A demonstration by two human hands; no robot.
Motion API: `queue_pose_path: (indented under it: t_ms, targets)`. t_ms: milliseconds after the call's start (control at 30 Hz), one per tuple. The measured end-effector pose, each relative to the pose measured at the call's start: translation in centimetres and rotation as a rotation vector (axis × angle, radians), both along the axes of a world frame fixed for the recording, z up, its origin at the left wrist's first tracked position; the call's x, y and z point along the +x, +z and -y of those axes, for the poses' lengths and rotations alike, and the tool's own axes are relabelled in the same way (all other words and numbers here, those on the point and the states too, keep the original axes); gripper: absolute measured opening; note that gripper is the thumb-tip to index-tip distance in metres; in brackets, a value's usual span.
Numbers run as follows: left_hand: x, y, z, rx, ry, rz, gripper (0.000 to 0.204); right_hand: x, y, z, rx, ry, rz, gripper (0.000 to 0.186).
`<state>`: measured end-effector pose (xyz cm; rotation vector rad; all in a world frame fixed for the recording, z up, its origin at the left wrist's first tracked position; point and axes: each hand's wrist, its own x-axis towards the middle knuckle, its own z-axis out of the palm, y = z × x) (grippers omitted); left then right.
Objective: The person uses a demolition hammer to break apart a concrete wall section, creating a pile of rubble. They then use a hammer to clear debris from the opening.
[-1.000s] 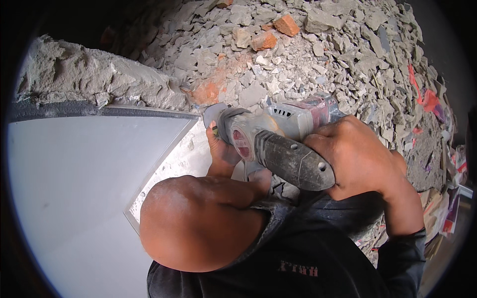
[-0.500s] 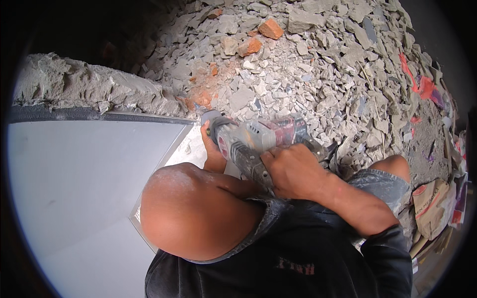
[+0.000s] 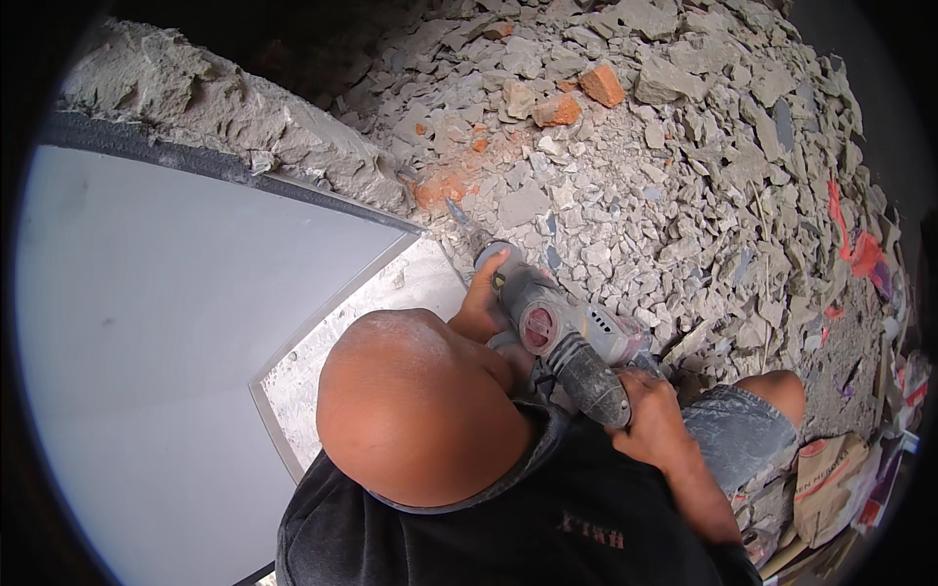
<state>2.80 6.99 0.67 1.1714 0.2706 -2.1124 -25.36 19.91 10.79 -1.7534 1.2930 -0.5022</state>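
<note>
Your left hand is wrapped round the front end of the drill, thumb on top, its other fingers mostly hidden. Your right hand is curled closed at the rear handle; its fingertips are out of sight. The drill slants between them, beyond your bent knee, its bit pointing at the rubble near the end of the broken wall. You look to be steadying the bit there, which calls for a firm two-handed hold. Whether the tip touches anything, I can't tell. Deep shadow swallows the rubble's far left.
</note>
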Motion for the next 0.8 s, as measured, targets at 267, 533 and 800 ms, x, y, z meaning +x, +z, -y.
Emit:
queue_pose_path:
  t_ms: [267,533,800]
  targets:
    - [1.2,5.9,1.2,-0.186,-0.239,0.076,0.045,-1.4,2.7,-2.0,-0.048,-0.051,0.21,0.051]
    - [-1.5,22.0,2.8,-0.461,-0.476,0.271,0.051,-2.6,6.5,-5.3,-0.263,-0.09,0.349,0.056]
    - [-5.3,23.7,-4.8,-0.411,0.012,0.307,0.051,-5.9,8.1,-7.9,-0.395,0.085,0.221,0.061]
